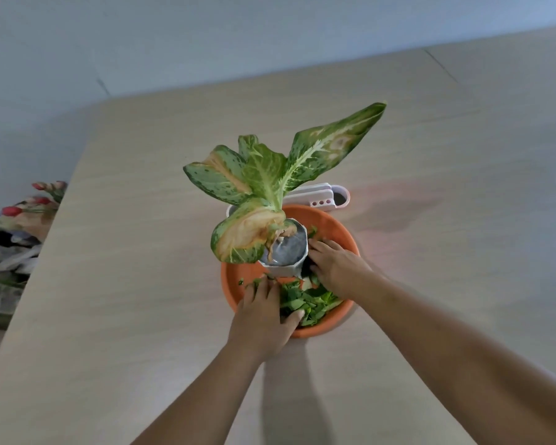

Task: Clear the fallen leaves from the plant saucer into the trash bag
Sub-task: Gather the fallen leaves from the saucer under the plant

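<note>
The fallen leaves [305, 300] are lying as torn, fresh green pieces, piled in the near part of the orange saucer [333, 227] on the surface [142, 252]. We are pressing our left hand [264, 313] on them, fingers spread. Our right hand [334, 264] is covering some; whether it is gripping them, we cannot tell.

- Table [135, 284]: pale wood-grain top, matte. Left and far edges are in view, and a thin seam line crosses the far right corner.
- Saucer [236, 276]: orange, round, sits flat on the table about mid-width.
- Holder [321, 195]: white, with three small holes and one round opening. On the table just behind the saucer; contact between them cannot be told.
</note>
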The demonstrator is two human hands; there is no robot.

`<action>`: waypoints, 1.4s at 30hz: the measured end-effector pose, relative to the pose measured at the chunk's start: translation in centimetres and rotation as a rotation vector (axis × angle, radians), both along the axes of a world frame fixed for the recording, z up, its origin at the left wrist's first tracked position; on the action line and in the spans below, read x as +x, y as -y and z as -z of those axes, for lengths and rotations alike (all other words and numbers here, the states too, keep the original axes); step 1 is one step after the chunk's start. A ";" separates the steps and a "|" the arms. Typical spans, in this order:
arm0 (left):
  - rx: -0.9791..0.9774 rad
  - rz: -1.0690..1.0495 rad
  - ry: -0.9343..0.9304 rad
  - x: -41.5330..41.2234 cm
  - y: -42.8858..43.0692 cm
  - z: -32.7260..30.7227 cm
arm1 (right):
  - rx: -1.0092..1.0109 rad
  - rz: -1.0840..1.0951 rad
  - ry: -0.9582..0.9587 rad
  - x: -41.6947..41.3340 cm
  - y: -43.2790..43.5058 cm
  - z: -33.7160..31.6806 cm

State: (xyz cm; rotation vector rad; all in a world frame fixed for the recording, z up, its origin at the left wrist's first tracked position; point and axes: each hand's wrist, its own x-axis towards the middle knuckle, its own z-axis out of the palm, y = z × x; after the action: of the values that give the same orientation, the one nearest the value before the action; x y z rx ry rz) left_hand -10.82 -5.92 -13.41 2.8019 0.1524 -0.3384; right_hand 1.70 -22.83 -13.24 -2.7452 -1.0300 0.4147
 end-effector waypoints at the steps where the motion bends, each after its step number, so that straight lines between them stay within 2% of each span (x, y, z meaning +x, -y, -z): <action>1: -0.041 0.002 0.024 0.0 0.4 -0.2 | -0.004 -0.014 -0.016 -1.0 0.4 -0.3; 3: -0.114 0.027 0.064 -0.2 1.0 -0.6 | -0.009 -0.072 -0.056 -2.6 1.2 -0.9; 6: -0.108 0.067 0.152 -0.7 1.5 -0.9 | 0.110 -0.044 -0.139 -3.6 1.6 -1.7; 9: -0.009 -0.092 0.249 -0.4 1.1 -1.1 | 0.146 0.076 -0.076 -1.9 1.5 -1.2; 12: 0.109 -0.170 0.148 0.6 0.6 -0.8 | 0.140 0.103 0.006 0.9 1.0 -0.5; 17: 0.224 -0.166 -0.019 2.0 -0.7 -0.7 | 0.060 0.010 -0.031 3.6 -0.7 0.1; 19: 0.205 -0.135 -0.159 2.3 -1.2 -1.1 | 0.051 -0.034 -0.032 3.0 -0.3 0.1; 21: 0.139 -0.141 -0.219 2.1 -0.6 -1.6 | 0.090 -0.059 -0.029 1.7 0.9 -0.2; 25: -0.039 -0.195 -0.133 0.4 1.9 -2.1 | 0.059 -0.052 -0.200 -2.1 2.6 -1.1; 27: -0.142 -0.250 -0.037 -0.5 2.6 -2.0 | 0.137 -0.049 -0.272 -3.1 3.0 -1.4; 30: -0.228 -0.280 0.045 -0.7 3.2 -1.8 | 0.161 0.029 -0.295 -2.6 2.8 -2.0; 33: -0.177 -0.213 -0.075 -0.2 3.1 -1.6 | -0.012 -0.034 -0.273 -1.9 1.9 -2.2; 35: -0.132 -0.188 -0.058 -0.2 2.8 -1.3 | -0.091 -0.098 -0.288 -2.2 1.5 -2.2; 39: -0.123 -0.205 0.072 -0.6 1.9 -0.8 | 0.018 -0.140 -0.321 -2.7 2.3 -2.1; 42: -0.143 -0.226 0.071 -0.6 1.8 -0.8 | 0.008 -0.101 -0.291 -2.2 2.6 -2.4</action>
State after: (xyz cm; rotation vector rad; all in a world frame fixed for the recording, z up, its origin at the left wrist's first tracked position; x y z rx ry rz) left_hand -11.42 -7.69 -12.60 2.6175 0.4078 -0.1875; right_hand -0.46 -25.46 -10.86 -2.5317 -1.0896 0.7959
